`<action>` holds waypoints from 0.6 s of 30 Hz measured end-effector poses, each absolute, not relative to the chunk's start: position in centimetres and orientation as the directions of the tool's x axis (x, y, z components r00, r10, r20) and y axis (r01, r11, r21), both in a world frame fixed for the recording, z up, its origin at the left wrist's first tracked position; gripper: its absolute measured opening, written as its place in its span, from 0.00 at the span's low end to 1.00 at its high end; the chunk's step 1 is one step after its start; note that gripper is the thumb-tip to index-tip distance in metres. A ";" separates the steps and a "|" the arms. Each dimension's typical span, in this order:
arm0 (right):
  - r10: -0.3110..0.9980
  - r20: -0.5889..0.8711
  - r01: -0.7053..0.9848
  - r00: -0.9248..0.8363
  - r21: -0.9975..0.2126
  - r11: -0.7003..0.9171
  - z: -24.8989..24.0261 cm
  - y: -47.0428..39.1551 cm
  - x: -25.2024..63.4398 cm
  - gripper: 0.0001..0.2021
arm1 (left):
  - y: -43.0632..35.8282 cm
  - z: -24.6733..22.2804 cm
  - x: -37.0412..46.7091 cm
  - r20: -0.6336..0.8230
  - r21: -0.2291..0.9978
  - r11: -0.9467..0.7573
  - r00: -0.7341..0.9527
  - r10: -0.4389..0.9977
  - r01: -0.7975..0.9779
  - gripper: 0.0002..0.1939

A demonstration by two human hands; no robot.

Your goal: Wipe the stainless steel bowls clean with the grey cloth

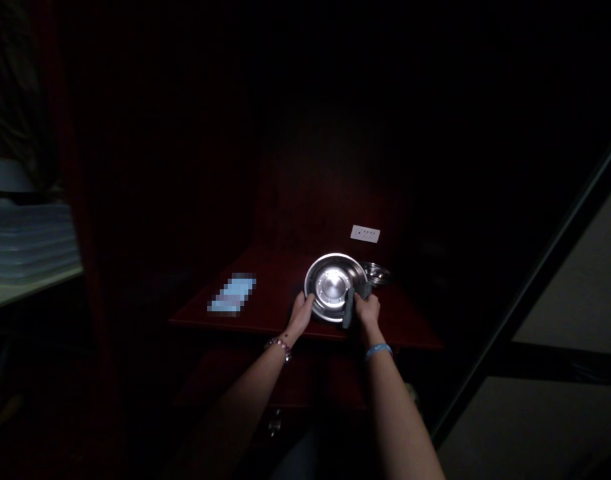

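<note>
A shiny round metal bowl is tilted up over the dark red desk, its inside facing me. My left hand grips its lower left rim, thumb on the inner side. At the bowl's right side my right hand is closed on a dark grey cloth, which lies against the inside and rim. Behind the bowl, to the right, a second metal bowl rests on the desk, partly hidden.
The desk bears a blurred, pixelated light-blue rectangle at its left. A white socket plate is at the back. Stacked clear trays stand at the far left. A dark diagonal frame edge runs along the right.
</note>
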State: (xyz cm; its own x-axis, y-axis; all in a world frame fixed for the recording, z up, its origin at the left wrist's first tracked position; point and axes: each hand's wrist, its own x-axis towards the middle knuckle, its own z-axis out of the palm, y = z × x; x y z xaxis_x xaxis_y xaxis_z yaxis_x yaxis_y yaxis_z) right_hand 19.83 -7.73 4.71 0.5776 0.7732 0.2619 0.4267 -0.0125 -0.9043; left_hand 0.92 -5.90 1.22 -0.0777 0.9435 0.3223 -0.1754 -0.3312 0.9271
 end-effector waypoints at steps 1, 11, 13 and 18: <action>0.761 0.266 0.458 0.591 -0.888 -0.046 5.0 -8.0 20.0 0.15 | -5.9 1.2 0.9 0.325 0.927 -0.333 -0.074 0.943 -0.172 0.10; 0.743 0.233 0.412 0.628 -0.909 -0.064 4.6 -8.1 21.4 0.20 | -4.5 0.3 1.0 0.332 0.910 -0.315 0.019 0.943 -0.268 0.17; 0.738 0.214 0.390 0.640 -0.918 -0.072 4.4 -7.8 21.4 0.19 | -4.6 0.5 1.2 0.337 0.899 -0.312 0.029 0.941 -0.307 0.22; 0.717 0.177 0.325 0.674 -0.943 -0.073 4.1 -7.4 20.7 0.18 | -5.1 0.7 1.5 0.321 0.908 -0.270 0.118 0.940 -0.319 0.26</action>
